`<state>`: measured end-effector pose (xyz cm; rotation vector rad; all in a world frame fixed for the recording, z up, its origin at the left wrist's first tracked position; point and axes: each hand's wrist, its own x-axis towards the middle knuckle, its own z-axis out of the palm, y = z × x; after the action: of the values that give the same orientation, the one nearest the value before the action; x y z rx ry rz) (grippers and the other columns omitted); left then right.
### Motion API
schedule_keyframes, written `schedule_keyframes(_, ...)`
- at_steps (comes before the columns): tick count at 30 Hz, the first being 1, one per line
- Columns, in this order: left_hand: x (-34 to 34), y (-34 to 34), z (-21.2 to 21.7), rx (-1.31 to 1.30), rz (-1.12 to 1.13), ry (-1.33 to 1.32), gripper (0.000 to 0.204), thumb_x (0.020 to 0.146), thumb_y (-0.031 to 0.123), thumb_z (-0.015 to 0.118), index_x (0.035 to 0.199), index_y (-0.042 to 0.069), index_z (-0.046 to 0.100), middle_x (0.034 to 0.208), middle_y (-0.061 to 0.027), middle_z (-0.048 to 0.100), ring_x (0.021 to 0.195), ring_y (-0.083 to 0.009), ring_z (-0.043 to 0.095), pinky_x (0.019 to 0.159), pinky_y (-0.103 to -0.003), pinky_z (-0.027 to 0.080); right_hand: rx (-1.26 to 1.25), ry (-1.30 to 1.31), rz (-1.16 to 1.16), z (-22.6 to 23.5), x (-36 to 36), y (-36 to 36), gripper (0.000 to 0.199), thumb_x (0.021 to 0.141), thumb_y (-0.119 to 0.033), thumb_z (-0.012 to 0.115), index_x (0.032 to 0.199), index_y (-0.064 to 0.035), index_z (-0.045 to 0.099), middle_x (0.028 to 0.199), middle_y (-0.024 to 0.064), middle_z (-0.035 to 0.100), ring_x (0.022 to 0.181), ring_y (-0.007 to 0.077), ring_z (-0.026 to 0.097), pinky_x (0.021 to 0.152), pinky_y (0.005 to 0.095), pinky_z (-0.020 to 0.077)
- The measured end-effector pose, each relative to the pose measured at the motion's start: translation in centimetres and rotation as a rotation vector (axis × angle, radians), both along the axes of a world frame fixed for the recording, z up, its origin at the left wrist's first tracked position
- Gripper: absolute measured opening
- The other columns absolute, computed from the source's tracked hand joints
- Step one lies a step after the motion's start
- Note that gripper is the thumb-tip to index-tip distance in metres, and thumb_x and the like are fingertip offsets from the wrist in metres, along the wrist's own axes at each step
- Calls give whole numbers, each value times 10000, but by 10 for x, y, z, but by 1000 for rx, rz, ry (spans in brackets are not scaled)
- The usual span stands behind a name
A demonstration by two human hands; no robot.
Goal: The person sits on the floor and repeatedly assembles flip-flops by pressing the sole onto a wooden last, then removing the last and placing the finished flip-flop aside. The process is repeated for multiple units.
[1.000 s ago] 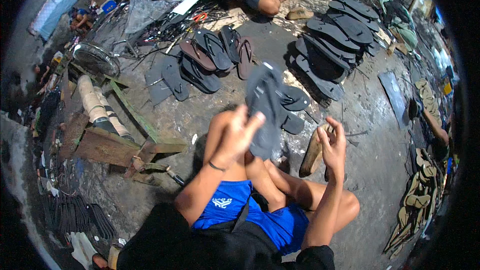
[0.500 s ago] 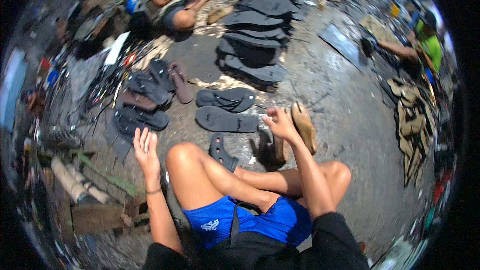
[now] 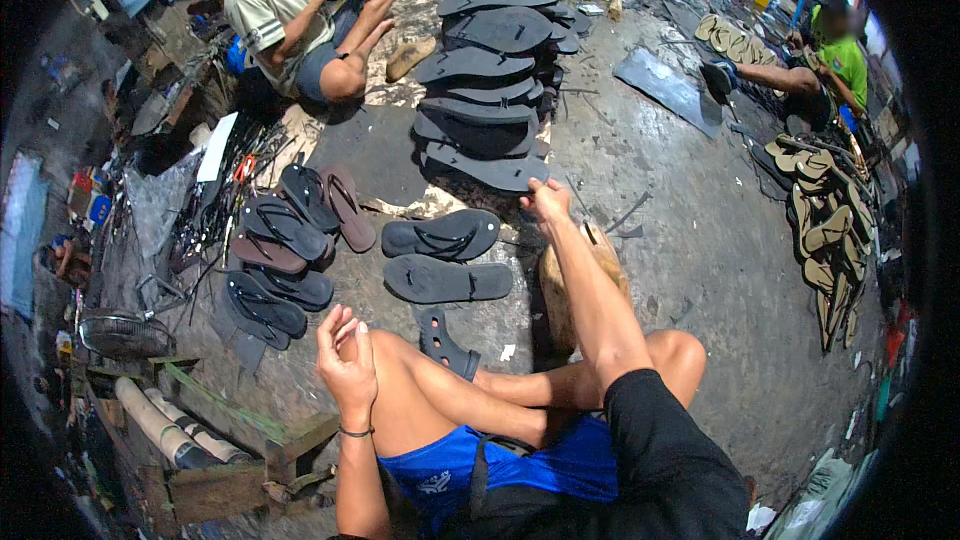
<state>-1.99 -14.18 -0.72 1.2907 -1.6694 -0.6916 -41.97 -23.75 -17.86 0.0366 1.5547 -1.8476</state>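
My right hand is stretched out to the near end of a long stack, its fingers pinching the right tip of a dark grey sandal sole. Beyond that lie several more grey soles, overlapping in a row. My left hand hovers by my left knee, empty, fingers raised and loosely apart. On the ground before me are a black flip-flop with straps and, nearer, a bare grey sole. My right forearm partly covers the wooden foot forms.
Finished black and brown flip-flops lie at the left. A dark clog is by my legs. Tan sandals are heaped at the right. One person sits far left, another far right. A fan stands near a wooden frame.
My right hand has reached forward from above the wooden forms and taken hold of the nearest stacked sole. My left hand has moved in toward my knee. The view has shifted.
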Motion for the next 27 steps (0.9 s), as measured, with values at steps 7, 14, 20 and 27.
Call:
schedule_keyframes(7, -38, 19, 36, -315, -404, -472, 404, 832, 41, 683, 1230, 22, 619, 1177, -147, 673, 1096, -313, 651, 969, -424, 498, -350, -98, 238, 117, 139, 126, 596, 931, -68, 651, 1400, -76, 284, 1139, 184, 581, 924, 258, 674, 808, 413, 611)
schedule_keyframes(14, -72, 44, 43, -423, -743, -295, 605, 651, -39, 626, 1253, 18, 616, 1211, -123, 658, 1184, -281, 605, 1059, -480, 434, -321, 184, 586, 209, 179, 266, 556, 853, -95, 760, 1278, -48, 404, 1129, 117, 571, 975, 188, 593, 816, 331, 532)
schedule_keyframes(20, -31, 95, 80, 22, -991, 65, 486, 689, -44, 682, 1174, -42, 662, 1116, -160, 708, 1045, -295, 688, 966, -443, 524, -330, 1037, 829, 243, 154, 316, 587, 664, -209, 902, 1146, -5, 636, 1067, 130, 630, 1033, 277, 612, 903, 367, 490)
schedule_keyframes(27, 4, 114, 83, 249, -1072, 92, 543, 693, 8, 780, 1221, 27, 652, 1179, -144, 691, 1085, -290, 677, 1013, -431, 504, -507, 961, 1189, 240, 163, 319, 551, 740, -173, 791, 1234, -8, 613, 1174, 144, 615, 1087, 306, 621, 932, 408, 504)
